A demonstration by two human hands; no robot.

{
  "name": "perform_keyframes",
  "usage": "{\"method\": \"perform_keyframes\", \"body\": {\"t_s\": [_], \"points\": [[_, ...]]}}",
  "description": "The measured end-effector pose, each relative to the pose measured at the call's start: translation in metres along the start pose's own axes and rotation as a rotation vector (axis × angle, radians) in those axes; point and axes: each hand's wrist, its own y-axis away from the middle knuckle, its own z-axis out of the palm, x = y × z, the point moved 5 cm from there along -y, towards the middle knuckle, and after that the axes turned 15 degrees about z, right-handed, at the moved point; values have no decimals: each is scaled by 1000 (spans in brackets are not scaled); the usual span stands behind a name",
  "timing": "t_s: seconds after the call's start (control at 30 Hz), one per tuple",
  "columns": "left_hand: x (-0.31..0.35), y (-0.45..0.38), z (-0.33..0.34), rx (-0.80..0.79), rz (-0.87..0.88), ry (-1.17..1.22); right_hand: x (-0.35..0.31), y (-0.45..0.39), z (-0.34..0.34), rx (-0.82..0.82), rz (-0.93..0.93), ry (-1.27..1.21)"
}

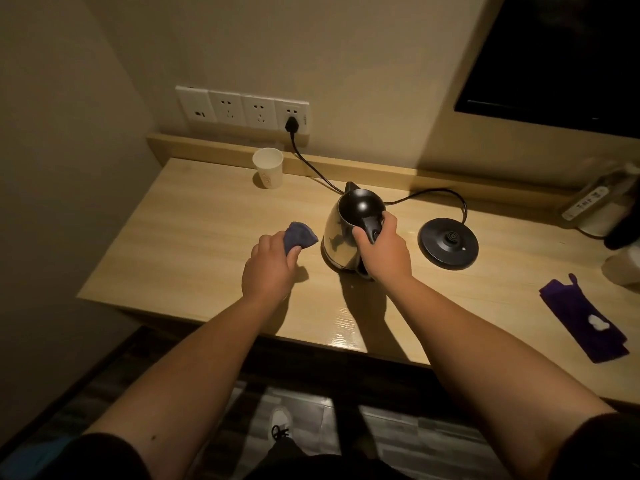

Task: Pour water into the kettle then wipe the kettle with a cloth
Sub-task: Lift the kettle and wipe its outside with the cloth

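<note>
A steel kettle [337, 233] with a black lid stands on the wooden table [194, 230], off its base. My right hand [382, 249] grips the kettle's black handle. My left hand [270, 268] holds a bunched blue-purple cloth [300, 233] just left of the kettle, a small gap between cloth and kettle wall. The kettle's lid is closed and its spout points away from me.
The round black kettle base [448, 242] lies right of the kettle, its cord running to a plug [292, 124] in the wall sockets. A white paper cup [267, 168] stands at the back left. A purple cloth [585, 318] lies at the right edge.
</note>
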Motion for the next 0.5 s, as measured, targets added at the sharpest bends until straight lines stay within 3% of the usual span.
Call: {"method": "perform_keyframes", "body": {"t_s": [0.27, 0.5], "points": [[-28, -33, 30, -6, 30, 214, -6, 3, 28, 27, 115, -314], [-3, -58, 48, 44, 151, 372, -1, -6, 20, 44, 152, -431]]}}
